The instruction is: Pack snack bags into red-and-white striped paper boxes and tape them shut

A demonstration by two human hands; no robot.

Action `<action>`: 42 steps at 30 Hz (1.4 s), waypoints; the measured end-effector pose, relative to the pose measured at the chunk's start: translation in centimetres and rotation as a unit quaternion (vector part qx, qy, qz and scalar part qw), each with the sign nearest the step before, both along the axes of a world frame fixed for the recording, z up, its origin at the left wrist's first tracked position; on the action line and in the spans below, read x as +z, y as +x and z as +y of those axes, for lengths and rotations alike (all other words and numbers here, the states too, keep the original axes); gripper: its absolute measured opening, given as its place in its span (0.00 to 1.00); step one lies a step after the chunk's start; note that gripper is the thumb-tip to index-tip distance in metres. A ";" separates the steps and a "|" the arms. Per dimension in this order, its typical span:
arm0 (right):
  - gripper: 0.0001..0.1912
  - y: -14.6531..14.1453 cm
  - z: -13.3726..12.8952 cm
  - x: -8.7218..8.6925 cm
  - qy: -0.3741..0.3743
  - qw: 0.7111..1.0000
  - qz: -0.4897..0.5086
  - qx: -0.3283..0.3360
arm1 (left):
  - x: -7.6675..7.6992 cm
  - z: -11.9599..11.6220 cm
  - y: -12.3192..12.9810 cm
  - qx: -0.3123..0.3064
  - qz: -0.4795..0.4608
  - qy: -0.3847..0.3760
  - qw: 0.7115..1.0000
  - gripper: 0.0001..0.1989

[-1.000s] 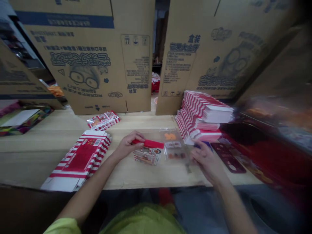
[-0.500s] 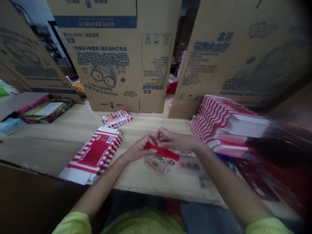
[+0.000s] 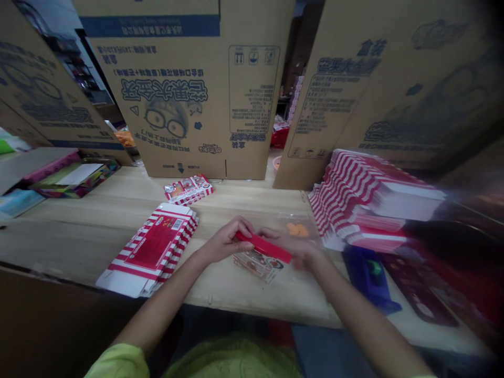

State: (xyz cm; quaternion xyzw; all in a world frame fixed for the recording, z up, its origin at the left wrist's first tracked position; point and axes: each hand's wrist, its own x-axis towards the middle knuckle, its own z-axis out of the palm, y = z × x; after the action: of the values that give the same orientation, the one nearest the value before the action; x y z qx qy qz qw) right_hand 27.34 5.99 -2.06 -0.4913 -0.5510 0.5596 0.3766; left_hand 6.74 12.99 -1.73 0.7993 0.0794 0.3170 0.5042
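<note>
My left hand (image 3: 232,239) is closed on the left end of a small carton (image 3: 255,265), thumb in front and fingers over the top. The carton is tilted, with its plain red side (image 3: 271,249) up and its printed face toward me. My right hand (image 3: 293,245) is at the carton's right end, partly behind it. Motion smears its fingers, so whether they grip the carton is unclear. Just beyond that hand, a clear plastic pack (image 3: 298,229) with orange pieces lies on the table.
Flattened red-and-white striped cartons (image 3: 153,241) lie in a stack at left. Behind them is a filled printed carton (image 3: 189,189). More striped cartons (image 3: 366,194) are piled at right, near a blue tape dispenser-like object (image 3: 370,278). Large cardboard sheets (image 3: 248,157) stand along the back.
My right hand has moved from the carton's left end, beside my left fingers, to its right end. The clear pack with orange pieces has come into view. My left hand stays put.
</note>
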 end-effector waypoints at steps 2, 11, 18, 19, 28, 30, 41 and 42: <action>0.13 0.3 -0.6 -1.2 -0.018 1.000 -0.015 -0.014 | -0.1 0.1 -0.1 0.005 0.000 0.003 1.000 0.07; 0.24 2.0 -3.0 3.2 0.125 0.970 -0.186 -0.099 | -0.2 1.2 3.1 0.063 0.010 -0.096 0.993 0.17; 0.24 2.0 -2.1 1.0 0.010 0.950 0.029 -0.310 | 0.0 3.9 0.7 0.195 -0.002 -0.203 0.960 0.37; 0.23 2.2 -1.7 0.5 -0.003 0.936 0.080 -0.342 | -0.1 4.0 -0.4 0.246 0.005 -0.220 0.944 0.34; 0.23 -0.9 2.5 -2.0 -0.002 0.905 0.229 -0.359 | -3.0 0.9 -3.2 0.200 -0.106 -0.408 0.884 0.34; 0.23 -1.6 3.8 -2.3 -0.007 0.920 0.215 -0.327 | -2.9 2.0 -3.6 0.236 -0.115 -0.387 0.884 0.34; 0.22 -8.3 23.7 -2.3 0.035 0.957 0.148 -0.246 | 0.5 17.5 -9.6 0.480 -0.022 -0.266 0.836 0.24; 0.21 -9.2 25.8 -2.3 0.037 0.960 0.142 -0.240 | 0.6 19.1 -10.2 0.499 -0.006 -0.263 0.826 0.22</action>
State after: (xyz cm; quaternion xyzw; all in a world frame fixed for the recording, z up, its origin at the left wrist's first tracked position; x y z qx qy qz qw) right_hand 18.14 31.79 -4.31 -0.5106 -0.3777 0.4960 0.5921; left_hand -3.47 32.08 -1.11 0.4862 0.5449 0.4973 0.4684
